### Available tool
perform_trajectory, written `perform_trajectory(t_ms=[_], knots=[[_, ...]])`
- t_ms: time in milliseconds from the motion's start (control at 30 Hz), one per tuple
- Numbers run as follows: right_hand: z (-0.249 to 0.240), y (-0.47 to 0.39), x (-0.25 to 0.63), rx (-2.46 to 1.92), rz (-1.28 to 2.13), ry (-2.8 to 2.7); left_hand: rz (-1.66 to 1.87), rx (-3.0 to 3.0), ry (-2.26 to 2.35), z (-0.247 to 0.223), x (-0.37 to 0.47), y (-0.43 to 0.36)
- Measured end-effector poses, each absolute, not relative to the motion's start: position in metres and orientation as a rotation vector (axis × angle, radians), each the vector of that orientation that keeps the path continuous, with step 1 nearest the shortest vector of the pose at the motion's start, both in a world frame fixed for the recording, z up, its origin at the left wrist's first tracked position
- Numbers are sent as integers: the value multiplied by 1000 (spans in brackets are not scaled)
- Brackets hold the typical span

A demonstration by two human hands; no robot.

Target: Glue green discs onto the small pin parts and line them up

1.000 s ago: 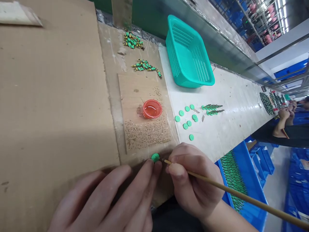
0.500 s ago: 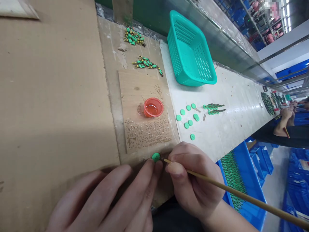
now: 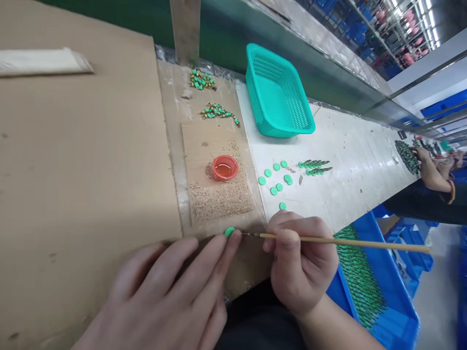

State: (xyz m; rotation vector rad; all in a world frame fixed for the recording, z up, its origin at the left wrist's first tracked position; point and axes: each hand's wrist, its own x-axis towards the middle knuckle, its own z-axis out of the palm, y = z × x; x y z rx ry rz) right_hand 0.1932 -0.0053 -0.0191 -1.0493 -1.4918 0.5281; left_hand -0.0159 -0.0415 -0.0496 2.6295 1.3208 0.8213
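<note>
A round green button-like disc (image 3: 229, 232) is held at the cardboard's near edge by the fingertips of my left hand (image 3: 182, 291). My right hand (image 3: 304, 262) pinches a thin wooden stick (image 3: 365, 243) with a fine dark tip, which points left at the disc, close to my left fingertips. Beyond the hands, a small red cup (image 3: 225, 168) of liquid stands on a brown board (image 3: 197, 146) covered in small specks. Several more green discs (image 3: 279, 187) lie on the white surface to the right of the board.
A teal basket (image 3: 279, 97) stands behind the discs. Small green and yellow pieces (image 3: 200, 80) lie in piles near the back. At lower right is a blue bin (image 3: 397, 301) of green pieces. Another person's arm (image 3: 432, 170) reaches over a dark green pile at far right.
The view has shifted. The stick has swung from slanting down to the right to nearly level, and its fine tip now shows. My left fingers still hold the disc. The other person's arm has reached to the pile.
</note>
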Motion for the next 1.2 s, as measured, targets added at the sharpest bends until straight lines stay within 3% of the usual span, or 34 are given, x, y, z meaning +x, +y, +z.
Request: perform_trajectory(t_ms=[433, 600, 700, 967, 1200], knots=[[-14, -43, 235, -1171, 585, -1601, 824, 2725, 1215, -13, -21, -25], [-15, -41, 225, -1027, 617, -1688, 1151, 2516, 1239, -3, -19, -45], [-22, -31, 212, -992, 498, -1903, 1176, 2488, 1449, -1, -31, -61], [-34, -19, 205, -895, 390, -2116, 958, 1654, 2508, 36, -195, -46], [-37, -28, 206, -935, 378, -2065, 516, 1539, 2532, 60, -266, -18]])
